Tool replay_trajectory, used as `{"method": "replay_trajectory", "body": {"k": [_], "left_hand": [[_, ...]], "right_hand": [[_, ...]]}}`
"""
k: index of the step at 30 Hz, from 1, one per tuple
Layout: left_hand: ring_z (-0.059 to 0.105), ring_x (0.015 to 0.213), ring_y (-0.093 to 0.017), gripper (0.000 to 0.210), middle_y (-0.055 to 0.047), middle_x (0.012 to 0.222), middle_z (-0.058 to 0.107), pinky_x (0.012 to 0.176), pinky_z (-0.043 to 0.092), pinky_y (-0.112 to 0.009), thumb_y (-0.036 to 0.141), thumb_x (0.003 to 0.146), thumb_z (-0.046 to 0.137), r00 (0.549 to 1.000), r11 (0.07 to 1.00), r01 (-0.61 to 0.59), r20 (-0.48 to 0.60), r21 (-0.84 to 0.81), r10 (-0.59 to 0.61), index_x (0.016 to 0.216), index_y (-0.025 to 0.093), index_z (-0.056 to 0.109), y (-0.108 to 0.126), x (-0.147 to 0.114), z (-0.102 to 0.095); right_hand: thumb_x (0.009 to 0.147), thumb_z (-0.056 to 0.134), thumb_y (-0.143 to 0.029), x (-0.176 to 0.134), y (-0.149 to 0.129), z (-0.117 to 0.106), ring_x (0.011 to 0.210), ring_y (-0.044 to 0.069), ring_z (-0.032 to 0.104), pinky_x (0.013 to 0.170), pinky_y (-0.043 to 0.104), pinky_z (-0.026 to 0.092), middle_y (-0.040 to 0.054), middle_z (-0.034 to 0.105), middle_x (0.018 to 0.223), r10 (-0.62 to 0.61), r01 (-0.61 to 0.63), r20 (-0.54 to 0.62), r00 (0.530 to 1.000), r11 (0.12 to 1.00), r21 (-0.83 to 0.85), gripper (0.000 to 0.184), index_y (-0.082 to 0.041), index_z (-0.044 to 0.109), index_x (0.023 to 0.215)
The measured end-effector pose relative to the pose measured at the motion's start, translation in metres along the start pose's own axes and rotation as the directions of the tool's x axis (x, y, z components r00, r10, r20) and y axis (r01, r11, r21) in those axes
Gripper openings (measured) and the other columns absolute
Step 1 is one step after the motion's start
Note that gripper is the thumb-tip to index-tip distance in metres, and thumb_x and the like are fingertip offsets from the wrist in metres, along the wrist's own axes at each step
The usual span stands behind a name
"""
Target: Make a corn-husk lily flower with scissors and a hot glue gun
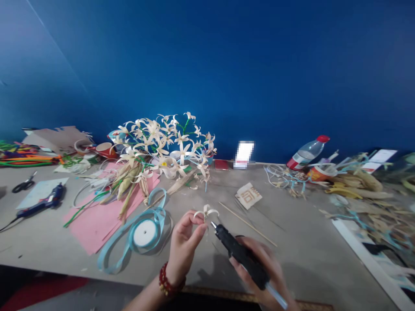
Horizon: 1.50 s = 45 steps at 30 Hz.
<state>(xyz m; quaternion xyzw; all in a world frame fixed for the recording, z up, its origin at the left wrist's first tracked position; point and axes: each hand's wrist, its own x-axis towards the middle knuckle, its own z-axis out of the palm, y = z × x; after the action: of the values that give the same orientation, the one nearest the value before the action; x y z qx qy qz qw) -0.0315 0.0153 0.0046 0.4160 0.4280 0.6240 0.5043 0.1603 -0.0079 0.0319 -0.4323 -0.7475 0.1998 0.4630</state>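
At lower center, the left hand (184, 240) pinches a flower (206, 211); the right hand (270, 268) grips a glue gun (241, 256), its tip (213, 225) near the flower.

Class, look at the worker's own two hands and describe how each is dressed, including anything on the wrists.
The left hand is ungloved, with a bracelet of dark red and gold-coloured beads around its wrist; no sleeve shows on that forearm. The right hand is also ungloved and slightly blurred, with no sleeve in view.
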Motion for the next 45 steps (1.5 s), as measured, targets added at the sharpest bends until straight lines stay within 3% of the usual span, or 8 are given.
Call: {"method": "replay_trajectory", "body": {"k": [7,13,22,45], "left_hand": [[0.057,0.088,-0.021,0.016,-0.006,0.087,0.059,0.084,0.045,-0.031,0.028,0.084,0.070,0.998,0.998,-0.054,0.027,0.032,0.053,0.076,0.017,0.063,0.010,0.000,0.004],[0.057,0.085,-0.021,0.018,-0.006,0.085,0.059,0.082,0.046,-0.031,0.030,0.084,0.070,0.998,0.997,-0.062,0.035,0.049,0.061,0.074,0.017,0.062,0.012,0.000,0.005],[0.057,0.084,-0.020,0.015,-0.006,0.084,0.060,0.082,0.045,-0.030,0.027,0.086,0.067,0.992,0.988,-0.117,0.050,0.102,0.113,0.076,0.017,0.063,0.013,-0.002,0.006],[0.056,0.085,-0.018,0.016,-0.004,0.085,0.058,0.081,0.044,-0.029,0.025,0.089,0.065,0.989,0.985,-0.139,0.070,0.099,0.133,0.077,0.017,0.059,0.012,-0.003,0.006]], "right_hand": [[0.086,0.063,-0.026,0.010,0.004,0.003,0.059,0.020,0.070,0.055,0.025,0.055,0.0023,0.074,0.077,-0.142,0.143,0.027,0.990,0.988,-0.062,0.022,-0.028,0.058,0.107],[0.088,0.058,-0.028,0.011,0.000,0.004,0.057,0.019,0.069,0.052,0.023,0.053,0.0016,0.072,0.071,-0.068,0.073,0.056,0.996,0.993,-0.089,0.009,-0.027,0.058,0.098],[0.086,0.062,-0.024,0.006,0.005,0.003,0.062,0.019,0.070,0.059,0.025,0.055,0.0020,0.072,0.077,-0.077,0.081,0.047,0.996,0.993,-0.084,0.019,-0.027,0.056,0.104],[0.090,0.057,-0.024,0.007,0.005,0.002,0.058,0.016,0.066,0.056,0.022,0.051,-0.0013,0.068,0.072,-0.077,0.083,0.095,0.992,0.995,-0.051,0.011,-0.025,0.054,0.101]]}}
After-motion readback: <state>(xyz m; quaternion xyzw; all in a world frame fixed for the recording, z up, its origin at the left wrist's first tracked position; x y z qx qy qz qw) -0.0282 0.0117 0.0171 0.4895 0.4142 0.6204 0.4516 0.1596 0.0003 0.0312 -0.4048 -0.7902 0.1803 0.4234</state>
